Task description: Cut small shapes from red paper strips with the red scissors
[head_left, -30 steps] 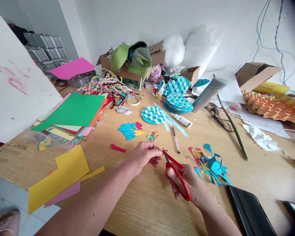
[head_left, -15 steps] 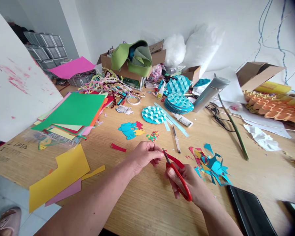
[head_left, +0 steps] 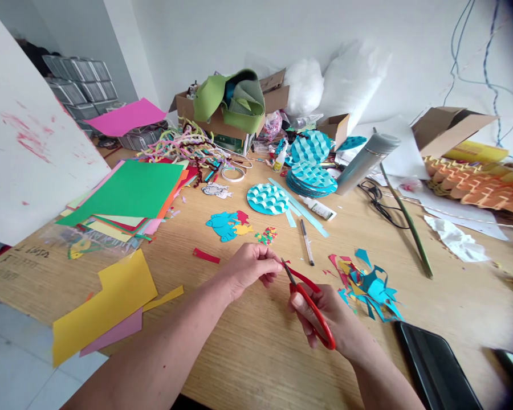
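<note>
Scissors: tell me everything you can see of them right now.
The scissors have glossy red handles and slim, dark blades that look like metal. The right hand grips the handles over the table, thumb on top. The blades point away and leftward, tips close to the left hand; they look nearly shut. A narrow red strip runs alongside them; whether the blades touch it is unclear.

Scissors – glossy plastic handles, metal blades | strip – matt paper | bench: smooth grained wood | phone: glossy, glass-like | flask: smooth metallic sheen | tissue: rough, crumpled paper
</note>
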### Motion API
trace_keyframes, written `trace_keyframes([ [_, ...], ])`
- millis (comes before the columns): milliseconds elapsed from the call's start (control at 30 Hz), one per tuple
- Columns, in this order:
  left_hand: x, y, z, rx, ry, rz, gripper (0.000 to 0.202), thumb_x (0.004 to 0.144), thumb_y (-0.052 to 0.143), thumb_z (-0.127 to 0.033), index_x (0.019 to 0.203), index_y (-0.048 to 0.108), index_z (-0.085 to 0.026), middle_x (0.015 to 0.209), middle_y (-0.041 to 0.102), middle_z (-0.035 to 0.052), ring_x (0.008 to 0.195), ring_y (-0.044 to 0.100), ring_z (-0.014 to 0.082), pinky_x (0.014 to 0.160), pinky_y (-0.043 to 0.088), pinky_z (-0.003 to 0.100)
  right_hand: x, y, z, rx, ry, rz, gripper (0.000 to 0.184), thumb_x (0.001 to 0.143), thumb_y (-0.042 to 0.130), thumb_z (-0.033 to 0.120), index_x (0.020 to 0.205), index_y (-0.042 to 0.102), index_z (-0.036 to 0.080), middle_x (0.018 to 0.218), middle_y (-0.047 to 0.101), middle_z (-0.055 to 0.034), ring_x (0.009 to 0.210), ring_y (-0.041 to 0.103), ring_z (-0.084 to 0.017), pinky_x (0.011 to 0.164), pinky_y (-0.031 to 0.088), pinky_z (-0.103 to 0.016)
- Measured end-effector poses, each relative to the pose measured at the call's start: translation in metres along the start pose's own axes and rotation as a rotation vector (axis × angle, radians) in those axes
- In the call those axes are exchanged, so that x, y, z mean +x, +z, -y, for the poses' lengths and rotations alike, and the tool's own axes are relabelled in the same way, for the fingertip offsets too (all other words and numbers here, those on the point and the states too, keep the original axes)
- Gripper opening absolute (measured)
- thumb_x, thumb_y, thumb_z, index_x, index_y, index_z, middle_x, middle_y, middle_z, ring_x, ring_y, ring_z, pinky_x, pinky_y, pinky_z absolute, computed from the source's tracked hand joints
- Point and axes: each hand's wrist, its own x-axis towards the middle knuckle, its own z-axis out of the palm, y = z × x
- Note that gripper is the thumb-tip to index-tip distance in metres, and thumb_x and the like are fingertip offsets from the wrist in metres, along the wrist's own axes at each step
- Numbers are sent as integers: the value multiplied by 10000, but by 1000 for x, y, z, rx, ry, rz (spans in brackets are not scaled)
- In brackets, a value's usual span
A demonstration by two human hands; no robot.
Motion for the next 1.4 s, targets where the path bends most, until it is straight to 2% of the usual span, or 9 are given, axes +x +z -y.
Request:
trace_keyframes([
  [300, 1, -1, 2, -9, 20, 2, 159, 577, 657, -254, 647, 573, -138, 532, 546, -10, 491, 494, 89, 459, 405, 210, -1, 0, 1, 0, -2, -2, 528, 685, 637, 653, 561, 405, 194, 383, 466, 60, 275, 432, -56, 307, 270, -148],
  [467, 1, 0, 3, -14, 70, -21, 145, 585, 664, -238, 651, 583, -137, 575, 538, -12, 530, 491, 88, 505, 437, 226, -2, 1, 2, 4, -13, -6, 508, 697, 645, 624, 559, 405, 198, 376, 460, 64, 275, 419, -58, 309, 263, -157],
  [567, 1, 1, 1, -46, 88, -23, 139, 566, 672, -214, 639, 588, -131, 739, 627, 43, 619, 532, 103, 518, 441, 222, -2, 1, 1, 20, -18, -8, 500, 700, 650, 616, 562, 411, 199, 370, 447, 69, 279, 426, -66, 310, 267, -163],
  [667, 0, 3, 0, -129, 50, 20, 156, 563, 677, -205, 639, 569, -123, 903, 676, 97, 664, 588, 118, 530, 439, 222, -1, 1, 1, 34, -20, -11, 503, 700, 649, 621, 565, 416, 196, 375, 451, 68, 287, 436, -67, 313, 275, -160],
  [900, 1, 4, 4, -297, 0, 50, 201, 558, 721, -187, 656, 566, -105, 674, 651, 52, 608, 631, 143, 612, 478, 269, -2, 1, -1, 44, -28, -12, 511, 711, 631, 639, 569, 426, 194, 367, 455, 64, 282, 445, -73, 316, 272, -163],
  [1000, 2, 4, 5, -343, -12, 52, 209, 554, 737, -177, 661, 575, -97, 659, 653, 46, 597, 636, 141, 660, 492, 289, -1, 2, -2, 40, -40, -17, 497, 729, 613, 638, 594, 448, 189, 359, 463, 61, 279, 436, -76, 326, 277, -172],
  [1200, 2, 4, 7, -385, -50, 56, 230, 549, 758, -174, 683, 585, -104, 656, 656, 44, 607, 633, 139, 599, 469, 254, 0, 2, -2, 24, -44, -29, 483, 735, 607, 636, 615, 468, 189, 363, 463, 66, 276, 439, -84, 326, 254, -179],
  [1400, 3, 5, 9, -421, -29, 24, 230, 543, 781, -167, 673, 606, -91, 664, 661, 48, 617, 635, 133, 672, 492, 279, 1, 2, -3, 21, -45, -37, 511, 770, 536, 669, 640, 519, 175, 349, 471, 62, 257, 405, -73, 330, 253, -179],
])
